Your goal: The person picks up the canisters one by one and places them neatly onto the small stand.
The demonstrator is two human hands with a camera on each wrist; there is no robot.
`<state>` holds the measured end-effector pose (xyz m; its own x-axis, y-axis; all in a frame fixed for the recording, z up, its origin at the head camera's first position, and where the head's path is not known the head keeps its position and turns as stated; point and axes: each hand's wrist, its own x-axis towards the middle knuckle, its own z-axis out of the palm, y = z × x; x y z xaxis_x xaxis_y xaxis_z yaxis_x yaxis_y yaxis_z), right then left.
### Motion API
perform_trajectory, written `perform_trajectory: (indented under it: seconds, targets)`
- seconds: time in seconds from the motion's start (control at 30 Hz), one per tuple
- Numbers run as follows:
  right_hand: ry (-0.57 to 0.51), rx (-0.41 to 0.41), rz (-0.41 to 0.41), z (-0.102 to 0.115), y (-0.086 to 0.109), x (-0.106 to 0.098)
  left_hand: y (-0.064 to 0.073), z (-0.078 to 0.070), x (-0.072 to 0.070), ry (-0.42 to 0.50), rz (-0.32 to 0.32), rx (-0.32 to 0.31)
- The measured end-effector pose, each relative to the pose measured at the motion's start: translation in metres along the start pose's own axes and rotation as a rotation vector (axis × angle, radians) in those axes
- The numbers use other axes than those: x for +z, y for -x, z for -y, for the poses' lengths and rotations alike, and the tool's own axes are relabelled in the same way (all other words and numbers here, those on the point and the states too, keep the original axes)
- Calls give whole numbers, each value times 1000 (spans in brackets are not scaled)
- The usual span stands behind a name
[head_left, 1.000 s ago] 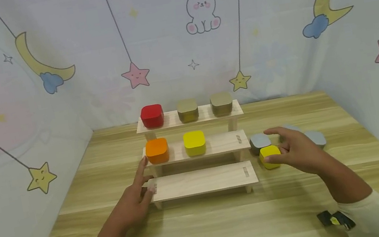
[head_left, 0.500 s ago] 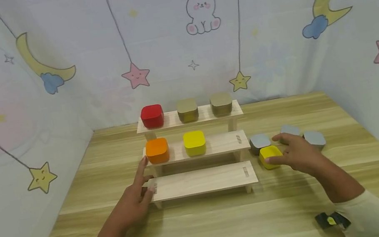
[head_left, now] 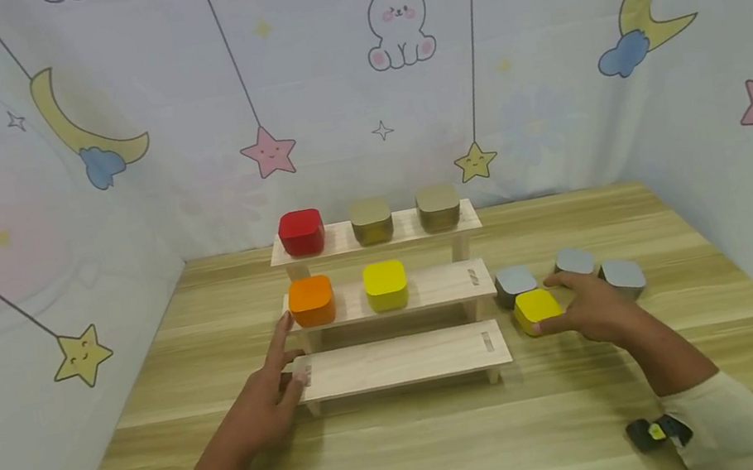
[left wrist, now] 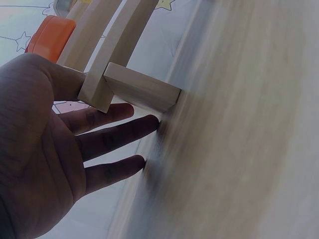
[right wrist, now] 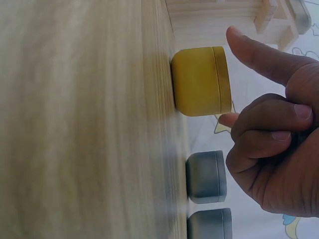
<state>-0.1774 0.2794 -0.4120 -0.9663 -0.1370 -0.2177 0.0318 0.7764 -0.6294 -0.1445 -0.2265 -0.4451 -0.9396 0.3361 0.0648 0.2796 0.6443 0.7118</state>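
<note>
My right hand (head_left: 596, 310) spreads its thumb and index finger around a yellow rounded-square box (head_left: 535, 308) on the table. In the right wrist view, small gaps show between the fingertips and this lidded yellow box (right wrist: 199, 82); the other fingers are curled. At the left end of a three-tier wooden stand, my left hand (head_left: 266, 406) rests its thumb on the lowest board (head_left: 399, 360). Its index finger reaches up beside the orange box (head_left: 312, 302). Three fairly straight fingers of the left hand (left wrist: 50, 144) lie below the board in the left wrist view.
On the middle tier stands another yellow box (head_left: 385, 285). The top tier carries a red box (head_left: 301, 233) and two tan ones, including a tan box (head_left: 438, 209). Grey boxes, among them a grey box (head_left: 515, 284), surround the right hand. Patterned curtains (head_left: 332, 66) enclose the table.
My right hand has shifted slightly, its index finger moving right and down away from the near grey box and its thumb lowering beside the yellow box. The left hand stays in place.
</note>
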Motion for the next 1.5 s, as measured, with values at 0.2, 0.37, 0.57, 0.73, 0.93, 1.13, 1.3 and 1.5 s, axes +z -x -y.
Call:
perform_trajectory:
  seconds: [0.2, 0.37, 0.57, 0.73, 0.93, 1.13, 1.3, 1.5]
  targets:
    - [-7, -27, 18, -3, -2, -2, 0, 0, 0, -11, -2, -1]
    - [-21, -41, 32, -8, -3, 0, 0, 1, 0, -23, -6, -1]
    - [-38, -50, 34, -11, -3, 0, 0, 2, 1, -19, -7, 14]
    - [-38, -62, 21, -13, -4, 1, 0, 0, 1, -20, 1, 3]
    - [-24, -63, 13, -14, -6, 1, 0, -2, 0, -28, 3, -14]
    - [-30, -50, 19, -13, -4, 0, 0, -3, 0, -30, 16, -28]
    - [-30, -54, 29, -12, -1, -2, -1, -2, 0, -28, 9, -23]
    - [-9, -43, 39, -8, 7, -10, 0, -1, 0, -20, 0, -9]
